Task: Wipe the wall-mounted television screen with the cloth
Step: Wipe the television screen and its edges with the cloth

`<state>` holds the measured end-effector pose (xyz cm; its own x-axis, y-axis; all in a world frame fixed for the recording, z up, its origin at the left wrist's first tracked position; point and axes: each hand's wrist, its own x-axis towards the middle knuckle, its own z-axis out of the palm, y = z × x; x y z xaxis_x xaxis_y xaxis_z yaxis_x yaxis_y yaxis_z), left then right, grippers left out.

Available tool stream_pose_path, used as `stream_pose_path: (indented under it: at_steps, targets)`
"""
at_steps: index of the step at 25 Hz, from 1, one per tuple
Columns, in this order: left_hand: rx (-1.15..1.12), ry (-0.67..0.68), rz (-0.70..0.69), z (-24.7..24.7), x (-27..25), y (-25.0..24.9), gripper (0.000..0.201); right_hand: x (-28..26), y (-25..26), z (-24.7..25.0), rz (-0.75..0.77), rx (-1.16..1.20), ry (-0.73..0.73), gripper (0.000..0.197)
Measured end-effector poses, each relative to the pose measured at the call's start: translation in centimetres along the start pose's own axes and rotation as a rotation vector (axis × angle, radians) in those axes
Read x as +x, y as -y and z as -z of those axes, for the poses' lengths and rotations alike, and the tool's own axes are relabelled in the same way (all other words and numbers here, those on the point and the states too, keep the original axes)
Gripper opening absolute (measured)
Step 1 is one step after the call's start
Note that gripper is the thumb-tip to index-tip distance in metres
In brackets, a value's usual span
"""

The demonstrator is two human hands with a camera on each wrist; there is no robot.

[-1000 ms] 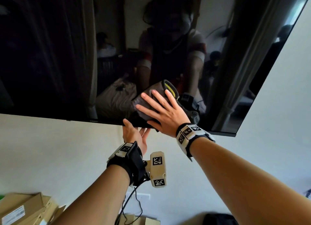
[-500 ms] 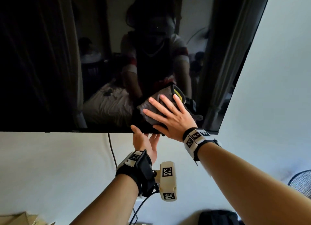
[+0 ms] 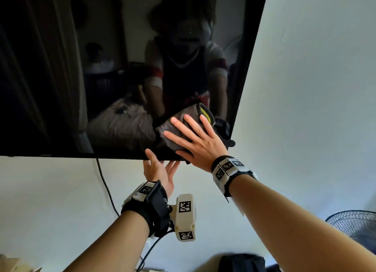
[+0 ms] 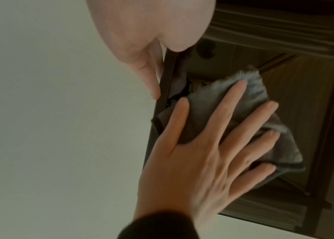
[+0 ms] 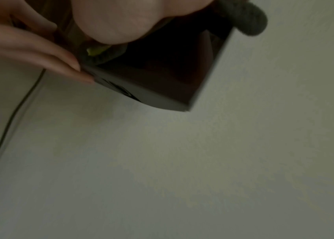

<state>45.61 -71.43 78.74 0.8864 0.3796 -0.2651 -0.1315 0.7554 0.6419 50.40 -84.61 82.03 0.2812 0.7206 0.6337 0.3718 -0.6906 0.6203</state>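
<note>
The black television screen (image 3: 101, 78) hangs on the white wall and mirrors the room. A grey cloth (image 3: 179, 121) with a yellow tag lies flat on the glass close to the screen's lower right corner. My right hand (image 3: 195, 137) presses it there, fingers straight and spread; the left wrist view shows the same right hand (image 4: 213, 153) on the cloth (image 4: 250, 87). My left hand (image 3: 158, 168) is just below, at the television's bottom edge, thumb on the front rim and straight fingers (image 5: 39, 53) against the underside (image 5: 141, 95).
A black cable (image 3: 105, 186) hangs down the wall from under the television. A fan (image 3: 354, 225) stands at the lower right. A dark bag (image 3: 242, 261) and cardboard boxes (image 3: 12, 265) sit below. Bare wall (image 3: 315, 88) lies to the right of the screen.
My right hand has slid the cloth rightward along the lower part of the screen to its right corner. The left hand has followed along the bottom edge.
</note>
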Motion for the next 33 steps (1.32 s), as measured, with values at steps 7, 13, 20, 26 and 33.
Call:
stream_pose_path:
  at_steps: [7,13,20,26,33]
  targets:
    - [0.079,-0.13,-0.051,-0.5,0.3,0.9,0.052,-4.1,-3.0,-0.2,-0.085,-0.017,-0.03,0.065]
    - [0.91,0.033,-1.086,-1.2,-3.0,0.5,0.014,-2.8,-2.7,0.9,-0.205,0.19,-0.167,0.059]
    - [1.559,0.416,-1.782,-1.3,1.3,0.0,0.062,-2.8,-3.9,2.5,-0.187,0.312,-0.217,0.046]
    - [1.746,0.275,-1.873,-0.9,1.9,0.7,0.053,-2.4,-7.5,4.7,-0.841,0.585,-0.431,0.04]
    - [1.822,0.323,-2.043,-2.0,1.5,1.4,0.056,1.7,-9.7,4.8,-0.864,0.926,-0.302,0.051]
